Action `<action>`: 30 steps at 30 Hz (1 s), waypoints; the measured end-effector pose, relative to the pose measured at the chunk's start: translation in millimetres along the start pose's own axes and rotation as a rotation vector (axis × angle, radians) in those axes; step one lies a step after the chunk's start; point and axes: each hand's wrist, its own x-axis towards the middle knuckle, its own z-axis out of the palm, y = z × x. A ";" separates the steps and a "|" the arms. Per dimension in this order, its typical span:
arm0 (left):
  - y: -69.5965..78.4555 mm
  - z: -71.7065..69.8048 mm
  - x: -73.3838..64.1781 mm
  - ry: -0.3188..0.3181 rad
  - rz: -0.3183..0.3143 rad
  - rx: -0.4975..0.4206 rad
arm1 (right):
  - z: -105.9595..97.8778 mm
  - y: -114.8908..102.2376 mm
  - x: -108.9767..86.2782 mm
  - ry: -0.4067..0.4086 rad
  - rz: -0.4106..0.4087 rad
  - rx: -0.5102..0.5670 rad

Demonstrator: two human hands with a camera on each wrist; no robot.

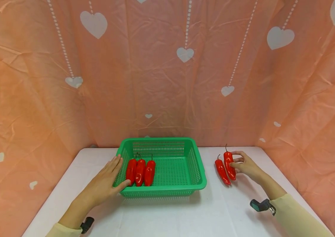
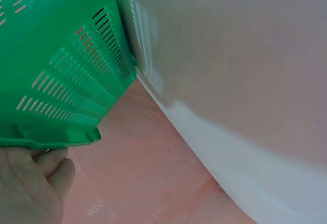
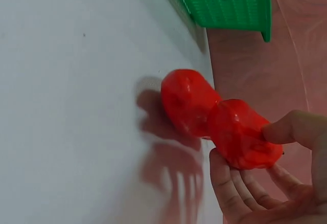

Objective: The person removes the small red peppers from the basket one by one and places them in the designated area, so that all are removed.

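Note:
A green plastic basket stands on the table with several red chili peppers about; three of them, including one red chili, lie side by side in its left part. My left hand rests on the basket's left rim, fingers stretched out and thumb over the front corner. To the right of the basket, my right hand pinches a red chili pepper between thumb and fingers. Another red chili pepper lies on the table close beside the held one, nearer the basket.
A white cloth covers the table. Behind and at both sides hangs a pink-orange curtain with white hearts. A small dark wrist camera sits on the right wrist.

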 end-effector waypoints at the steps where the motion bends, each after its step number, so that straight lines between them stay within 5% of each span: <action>1: 0.0 -0.1 0.1 0.001 0.001 0.001 | -0.5 0.6 0.3 0.001 0.005 -0.008; 30: 1.4 -0.8 0.9 -0.006 -0.006 0.001 | -3.8 17.1 5.7 -0.098 0.051 -0.069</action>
